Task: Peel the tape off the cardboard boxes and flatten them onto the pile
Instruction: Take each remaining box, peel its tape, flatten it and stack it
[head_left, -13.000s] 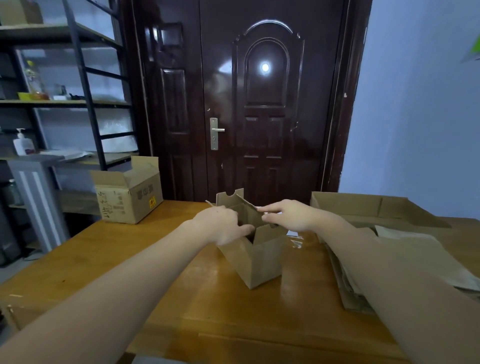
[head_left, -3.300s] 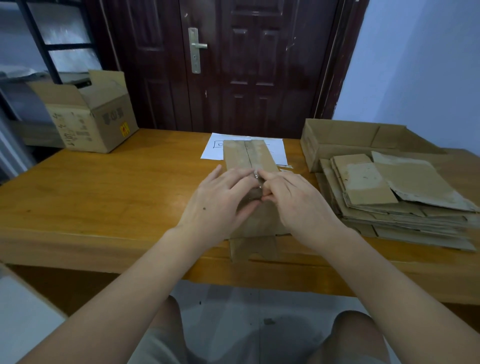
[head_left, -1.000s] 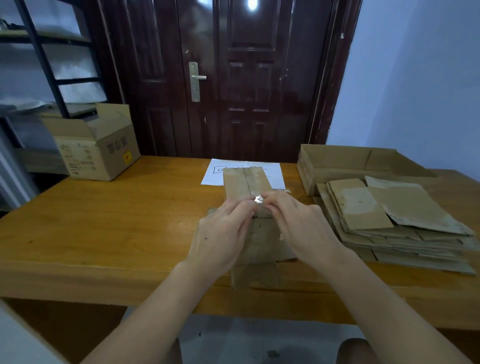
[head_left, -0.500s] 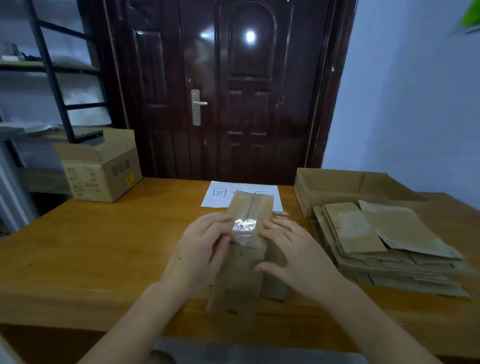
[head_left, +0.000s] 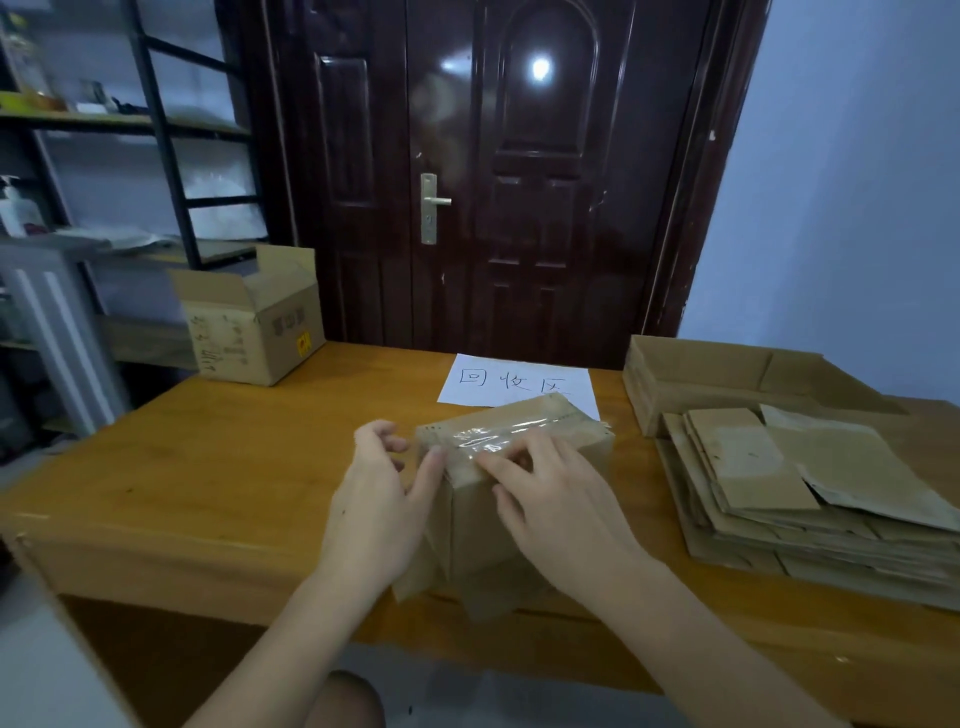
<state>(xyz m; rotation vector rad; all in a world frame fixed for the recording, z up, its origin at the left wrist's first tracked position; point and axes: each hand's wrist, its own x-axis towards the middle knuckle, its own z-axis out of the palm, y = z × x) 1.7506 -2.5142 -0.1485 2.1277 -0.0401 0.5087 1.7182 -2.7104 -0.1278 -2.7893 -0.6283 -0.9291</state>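
Note:
A small brown cardboard box (head_left: 524, 499) stands near the front edge of the wooden table (head_left: 171, 478). A strip of clear shiny tape (head_left: 485, 435) runs across its top face. My left hand (head_left: 376, 504) is at the box's left side with fingers spread; its thumb touches the top left corner. My right hand (head_left: 558, 501) lies over the near right part of the box, its fingertips resting on the tape. To the right sits the pile of flattened cardboard (head_left: 769, 499).
A white sheet with handwriting (head_left: 519, 382) lies behind the box. A shallow open cardboard tray (head_left: 701, 371) sits at the back right, and an open carton (head_left: 254, 325) at the back left corner. A dark door and metal shelving stand beyond the table.
The box has turned, so its taped seam now runs left to right instead of away from me. Both hands have stopped pinching the tape; the left has shifted to the box's left side.

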